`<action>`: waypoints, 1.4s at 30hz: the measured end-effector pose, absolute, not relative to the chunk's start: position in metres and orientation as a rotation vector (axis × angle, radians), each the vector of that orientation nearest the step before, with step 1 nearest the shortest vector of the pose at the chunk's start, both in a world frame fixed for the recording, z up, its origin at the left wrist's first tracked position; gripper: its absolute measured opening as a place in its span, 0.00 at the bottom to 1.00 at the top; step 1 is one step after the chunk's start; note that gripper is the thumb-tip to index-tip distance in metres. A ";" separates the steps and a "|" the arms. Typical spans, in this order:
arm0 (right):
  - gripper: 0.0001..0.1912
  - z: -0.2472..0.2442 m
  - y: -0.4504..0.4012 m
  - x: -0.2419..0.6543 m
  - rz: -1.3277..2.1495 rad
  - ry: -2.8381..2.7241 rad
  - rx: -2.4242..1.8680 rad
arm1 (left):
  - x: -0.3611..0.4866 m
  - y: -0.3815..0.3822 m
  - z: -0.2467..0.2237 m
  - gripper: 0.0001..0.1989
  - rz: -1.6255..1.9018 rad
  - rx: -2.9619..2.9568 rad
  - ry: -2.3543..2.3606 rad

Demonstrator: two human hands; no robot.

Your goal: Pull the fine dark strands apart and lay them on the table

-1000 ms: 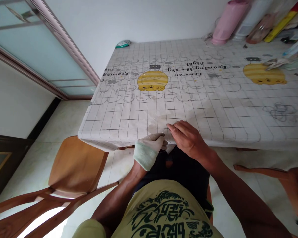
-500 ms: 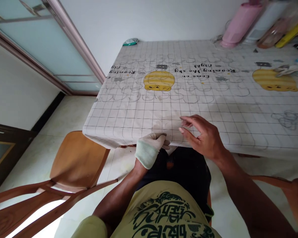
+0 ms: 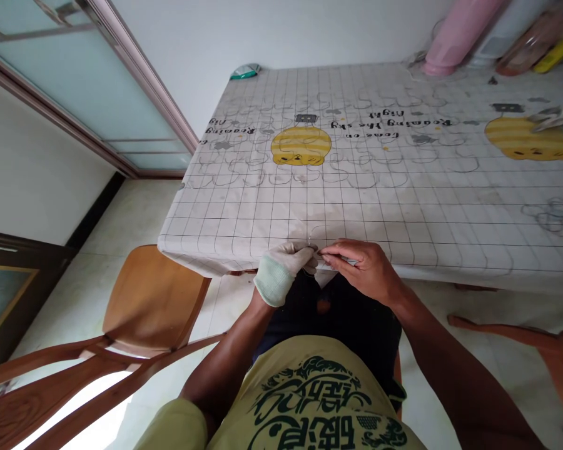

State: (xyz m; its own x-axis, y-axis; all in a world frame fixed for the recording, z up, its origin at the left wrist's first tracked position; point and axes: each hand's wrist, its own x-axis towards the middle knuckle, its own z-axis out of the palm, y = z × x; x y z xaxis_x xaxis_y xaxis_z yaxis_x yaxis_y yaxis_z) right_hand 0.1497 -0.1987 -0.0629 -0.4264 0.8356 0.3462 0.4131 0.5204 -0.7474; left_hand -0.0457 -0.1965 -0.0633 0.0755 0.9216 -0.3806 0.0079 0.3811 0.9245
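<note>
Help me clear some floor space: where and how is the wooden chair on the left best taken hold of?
Probably take the wooden chair by its backrest's two side rails, one hand each, coming from behind, away from the table. They look slim and stand apart, while the seat is broad and flat.

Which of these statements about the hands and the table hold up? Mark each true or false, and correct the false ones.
1. The left hand wears a glove with a pale green cuff. True.
2. The right hand wears a matching glove. False: it is bare.
3. The tablecloth has a grid and yellow striped figures on it. True.
4. The pink container is beside the hands at the near edge. False: it is at the far side, by the wall.
5. A wooden chair is at the person's left. True.
6. The two hands are at opposite ends of the table. False: their fingertips are close together near the front edge.
</note>
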 end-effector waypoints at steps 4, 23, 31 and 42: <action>0.08 -0.065 -0.199 0.149 0.687 -2.072 -0.975 | -0.052 -0.196 -0.057 0.09 0.856 1.107 1.354; 0.13 -0.066 -0.213 0.148 0.401 -2.313 -0.895 | -0.036 -0.200 -0.047 0.09 0.850 1.316 1.667; 0.14 -0.066 -0.220 0.143 0.292 -2.384 -0.884 | -0.033 -0.200 -0.047 0.15 0.865 1.545 1.772; 0.11 -0.068 -0.214 0.154 0.526 -2.159 -1.001 | -0.036 -0.199 -0.048 0.16 0.944 1.137 1.675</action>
State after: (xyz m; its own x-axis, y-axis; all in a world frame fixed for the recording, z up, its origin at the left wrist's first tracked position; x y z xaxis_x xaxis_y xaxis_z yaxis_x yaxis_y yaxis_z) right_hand 0.1544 -0.2140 -0.0682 -0.4651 0.7807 0.4174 0.5011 0.6208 -0.6029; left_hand -0.0361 -0.1986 -0.0484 -0.1967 0.9498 -0.2431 0.2834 0.2924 0.9133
